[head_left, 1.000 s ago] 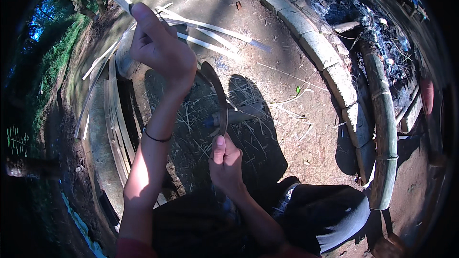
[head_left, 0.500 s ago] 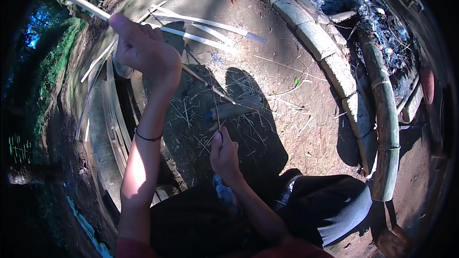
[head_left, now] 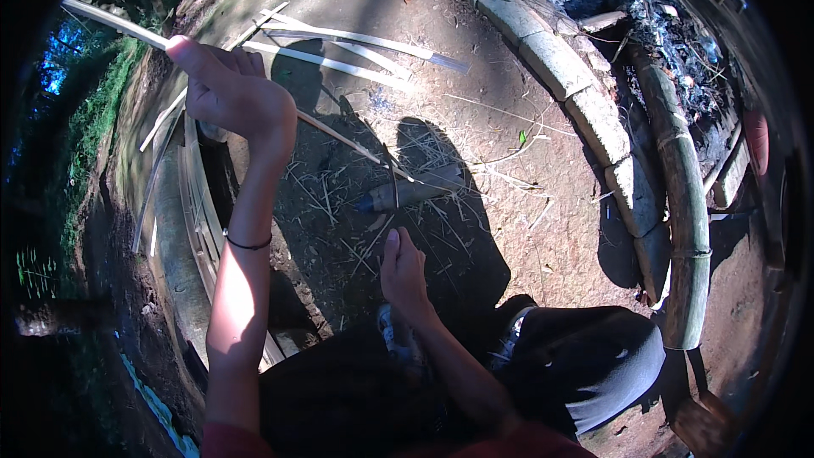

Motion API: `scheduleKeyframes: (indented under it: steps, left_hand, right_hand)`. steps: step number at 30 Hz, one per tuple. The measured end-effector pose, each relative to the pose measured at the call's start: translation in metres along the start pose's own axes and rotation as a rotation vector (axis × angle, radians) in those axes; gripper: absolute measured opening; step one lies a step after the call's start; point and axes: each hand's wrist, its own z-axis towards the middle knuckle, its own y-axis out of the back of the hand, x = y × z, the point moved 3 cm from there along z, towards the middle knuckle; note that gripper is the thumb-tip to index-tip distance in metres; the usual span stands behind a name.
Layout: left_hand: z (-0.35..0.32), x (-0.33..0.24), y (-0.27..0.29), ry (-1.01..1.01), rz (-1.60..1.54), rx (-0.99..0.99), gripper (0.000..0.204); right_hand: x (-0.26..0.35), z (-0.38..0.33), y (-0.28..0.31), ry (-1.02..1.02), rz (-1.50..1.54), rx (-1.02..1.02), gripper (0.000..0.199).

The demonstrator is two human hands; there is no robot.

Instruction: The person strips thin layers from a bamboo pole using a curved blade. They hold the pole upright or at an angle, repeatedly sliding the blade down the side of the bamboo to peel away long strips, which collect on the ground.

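My left hand (head_left: 237, 97) is raised at upper left, closed around a long, narrow bamboo strip (head_left: 114, 19). One end of the strip sticks out past the thumb; the other slants down behind my wrist toward the middle. Lower in the middle, my right hand (head_left: 405, 270) is a closed fist with the thumb on top. Just above it stands a thin dark blade (head_left: 396, 189), seen nearly edge-on, crossing near the strip's lower end; its handle is hidden in the fist. Behind the blade, a short round piece of wood (head_left: 428, 185) lies on the ground.
Pale split strips (head_left: 339, 68) lie on the dirt ahead, with thin shavings (head_left: 326, 191) scattered nearer. Long bamboo pieces (head_left: 195, 195) lie at left. A curved brick edging (head_left: 555, 64) borders an ashy fire pit (head_left: 670, 42) at right, beside a thick bamboo pole (head_left: 687, 229).
My left hand has moved left and slightly down, carrying the strip with it. My right hand has shifted a little to the right, and the blade stands at a different angle.
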Motion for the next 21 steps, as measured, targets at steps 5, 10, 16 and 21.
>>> scheduleKeyframes:
  steps: [5,10,16,21]
  left_hand:
    - [0.000,-0.001,-0.005,-0.052,0.018,0.088,0.063]
    - [-0.009,-0.004,-0.006,-0.004,0.054,0.085,0.061]
    - [-0.013,-0.005,-0.011,0.011,0.037,0.053,0.060]
    - [-0.006,-0.003,-0.011,-0.059,0.013,0.084,0.062]
  right_hand:
    - [0.032,-0.004,-0.008,0.031,0.254,0.075,0.023]
    - [0.043,-0.013,-0.015,0.116,0.301,0.076,0.022]
    - [0.014,-0.002,-0.006,-0.022,0.168,-0.001,0.025]
    - [0.046,-0.009,-0.007,0.035,0.238,0.074,0.025]
